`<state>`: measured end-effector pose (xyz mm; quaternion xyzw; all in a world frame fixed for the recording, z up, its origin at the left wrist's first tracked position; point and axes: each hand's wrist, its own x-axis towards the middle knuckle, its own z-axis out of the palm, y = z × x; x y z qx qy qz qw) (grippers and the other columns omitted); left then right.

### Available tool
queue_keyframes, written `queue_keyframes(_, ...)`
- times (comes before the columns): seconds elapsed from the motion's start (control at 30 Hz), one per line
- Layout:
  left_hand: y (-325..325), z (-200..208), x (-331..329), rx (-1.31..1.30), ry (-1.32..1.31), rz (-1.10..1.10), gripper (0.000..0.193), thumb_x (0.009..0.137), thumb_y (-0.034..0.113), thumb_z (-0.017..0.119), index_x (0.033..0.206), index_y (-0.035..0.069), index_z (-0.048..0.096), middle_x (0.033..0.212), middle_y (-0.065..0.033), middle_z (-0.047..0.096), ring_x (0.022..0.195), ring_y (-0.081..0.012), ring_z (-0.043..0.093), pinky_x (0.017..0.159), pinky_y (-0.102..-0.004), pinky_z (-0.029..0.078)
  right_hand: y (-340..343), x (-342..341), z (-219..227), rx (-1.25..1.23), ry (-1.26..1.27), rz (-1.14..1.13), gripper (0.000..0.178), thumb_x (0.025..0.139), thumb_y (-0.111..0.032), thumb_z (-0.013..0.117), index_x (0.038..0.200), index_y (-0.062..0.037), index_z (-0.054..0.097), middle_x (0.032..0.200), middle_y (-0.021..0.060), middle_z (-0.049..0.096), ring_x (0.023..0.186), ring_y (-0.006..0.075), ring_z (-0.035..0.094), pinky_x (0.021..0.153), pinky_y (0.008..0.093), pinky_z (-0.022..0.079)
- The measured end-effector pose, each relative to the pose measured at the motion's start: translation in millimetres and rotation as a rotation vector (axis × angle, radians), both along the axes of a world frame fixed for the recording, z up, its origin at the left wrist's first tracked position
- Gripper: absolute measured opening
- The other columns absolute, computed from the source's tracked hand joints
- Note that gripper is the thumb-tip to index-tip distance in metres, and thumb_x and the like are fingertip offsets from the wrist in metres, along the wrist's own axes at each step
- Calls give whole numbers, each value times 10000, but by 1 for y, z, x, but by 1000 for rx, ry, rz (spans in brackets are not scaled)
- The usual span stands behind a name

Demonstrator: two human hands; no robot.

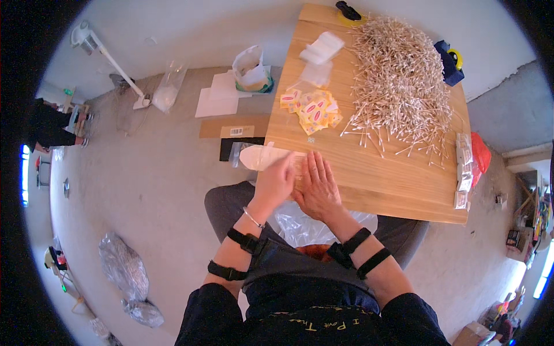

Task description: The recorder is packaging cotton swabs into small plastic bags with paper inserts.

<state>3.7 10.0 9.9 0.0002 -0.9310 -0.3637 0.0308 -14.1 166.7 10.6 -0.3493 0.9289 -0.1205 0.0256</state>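
My left hand [276,183], slightly blurred, is closed over a flat white packet [255,157] with a rounded end that juts past the table's left edge. Its fingertips are hidden. Beside it my right hand [320,187] lies flat, fingers straight and close together, by the packet's right part. What lies under the palm is hidden. Beyond the hands is a loose pile of yellow and white printed cards [314,112]. A large heap of cotton swabs [398,81] covers the far right of the wooden table [381,179].
White bags [323,48] lie at the far left of the table, with a tape dispenser [350,12] behind. A blue one [449,63] stands at the right. Small white boxes [463,167] line the right edge. A bin [251,72] and cardboard [231,127] are on the floor.
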Motion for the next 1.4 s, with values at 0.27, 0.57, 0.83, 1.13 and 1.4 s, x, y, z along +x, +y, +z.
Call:
queue_keyframes(0.27, 20, -21, -6, 807, 212, 210, 446, 997, 197, 371, 1382, -26, 334, 1451, -168, 313, 1351, -254, 293, 1107, -353, 227, -15, 5, -3, -43, -68, -76, 742, 889, -394, 460, 1377, 118, 235, 1470, 285, 176, 1393, 398, 127, 1137, 466, 103)
queue_keyframes(0.57, 12, -18, -9, 1096, 109, 93, 472, 1011, 196, 334, 1413, -41, 260, 1486, -160, 257, 1381, -248, 238, 1138, -358, 178, -10, 3, 0, -59, -59, -24, 720, 886, -372, 469, 1364, 122, 256, 1464, 288, 189, 1389, 402, 141, 1135, 464, 114)
queue_keyframes(0.83, 14, 0, -18, 532, 58, 279, 330, 920, 8, 491, 1248, 14, 525, 1291, -160, 534, 1187, -238, 524, 957, -320, 440, -11, 3, -3, -80, -59, -54, 699, 886, -375, 451, 1378, 89, 274, 1471, 248, 219, 1392, 377, 161, 1133, 467, 124)
queue_keyframes(1.13, 13, -10, -21, 256, 284, 177, 371, 832, -93, 490, 1165, 35, 591, 1251, -201, 543, 1179, -322, 518, 956, -373, 444, -13, 5, -5, -86, -88, -80, 704, 875, -368, 431, 1393, 74, 252, 1481, 253, 194, 1399, 388, 122, 1138, 466, 95)
queue_keyframes(1.4, 17, -7, -21, 251, 274, 192, 406, 820, -112, 463, 1190, 20, 565, 1266, -204, 527, 1177, -343, 509, 966, -382, 434, -17, 6, -6, -74, -50, -112, 684, 879, -355, 431, 1386, 73, 262, 1474, 266, 196, 1390, 422, 120, 1131, 488, 102)
